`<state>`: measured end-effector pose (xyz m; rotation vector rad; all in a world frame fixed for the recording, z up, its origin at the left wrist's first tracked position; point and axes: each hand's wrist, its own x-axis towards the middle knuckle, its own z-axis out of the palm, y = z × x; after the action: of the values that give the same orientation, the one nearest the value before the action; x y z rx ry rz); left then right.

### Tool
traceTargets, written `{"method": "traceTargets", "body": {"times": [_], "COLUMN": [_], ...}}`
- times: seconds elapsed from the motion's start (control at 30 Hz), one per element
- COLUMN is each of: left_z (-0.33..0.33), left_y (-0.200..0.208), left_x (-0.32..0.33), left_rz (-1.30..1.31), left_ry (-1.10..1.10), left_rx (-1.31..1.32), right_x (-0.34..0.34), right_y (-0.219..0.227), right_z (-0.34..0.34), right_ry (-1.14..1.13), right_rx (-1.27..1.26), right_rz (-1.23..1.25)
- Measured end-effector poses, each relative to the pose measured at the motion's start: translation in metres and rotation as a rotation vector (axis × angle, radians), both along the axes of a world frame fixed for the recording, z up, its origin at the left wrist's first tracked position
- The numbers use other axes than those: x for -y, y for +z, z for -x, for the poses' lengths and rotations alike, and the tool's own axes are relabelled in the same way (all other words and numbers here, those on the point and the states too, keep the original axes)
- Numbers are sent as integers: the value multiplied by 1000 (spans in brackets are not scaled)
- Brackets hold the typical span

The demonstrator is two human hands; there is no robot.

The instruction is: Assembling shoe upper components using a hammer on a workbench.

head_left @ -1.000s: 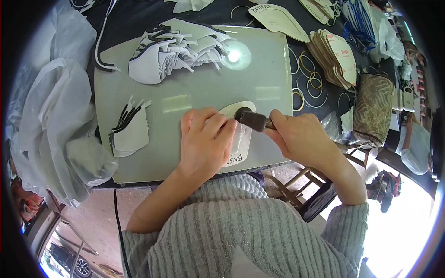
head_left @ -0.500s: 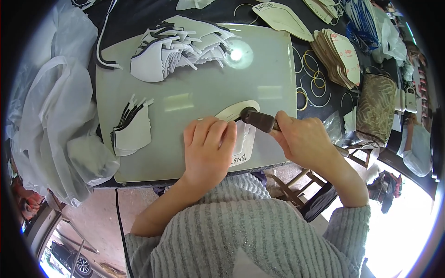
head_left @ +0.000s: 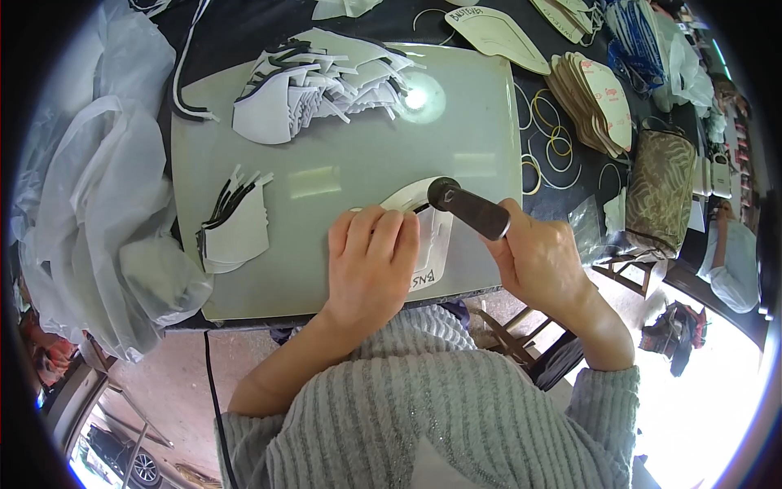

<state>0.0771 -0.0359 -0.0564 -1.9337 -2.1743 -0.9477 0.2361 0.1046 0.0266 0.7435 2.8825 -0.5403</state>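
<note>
In my right hand (head_left: 544,259) is a dark hammer (head_left: 476,213), its handle wrapped by my fingers. The round end of its head is over the upper edge of a cream curved template (head_left: 423,279) lying on the grey board (head_left: 326,285). My left hand (head_left: 371,257) presses down on the left part of this template, fingers close together and bent. A white cut piece (head_left: 434,236) with a dark edge strip lies on the template, partly hidden by my fingers. My left thumb is hard to make out.
Left on the board is a small stack of white, black-edged pieces (head_left: 236,232); a larger heap (head_left: 314,85) is farther back. Cream templates (head_left: 497,37), brown-edged pieces (head_left: 590,102), loose rings (head_left: 554,143) and a patterned pouch (head_left: 660,191) are rightward. Plastic bags (head_left: 106,204) line the left.
The hammer has tilted and its head now shows longer, angled toward my right hand. My right hand has turned and shifted slightly; my left hand stays nearly in place.
</note>
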Motion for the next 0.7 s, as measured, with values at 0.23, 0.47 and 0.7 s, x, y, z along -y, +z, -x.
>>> {"method": "traceTargets", "body": {"times": [0.23, 0.47, 0.7], "left_z": [3, -1, -4], "left_y": [3, -1, 1], "left_x": [3, 5, 6], "left_rz": [-6, -13, 6], "left_ry": [72, 8, 23], "left_rx": [357, 6, -66], "right_x": [4, 8, 31], "right_y": [-8, -9, -2], "right_z": [-1, -1, -1], "right_ry": [13, -24, -125], "right_rx": [99, 103, -171], "right_rz": [-43, -25, -22]}}
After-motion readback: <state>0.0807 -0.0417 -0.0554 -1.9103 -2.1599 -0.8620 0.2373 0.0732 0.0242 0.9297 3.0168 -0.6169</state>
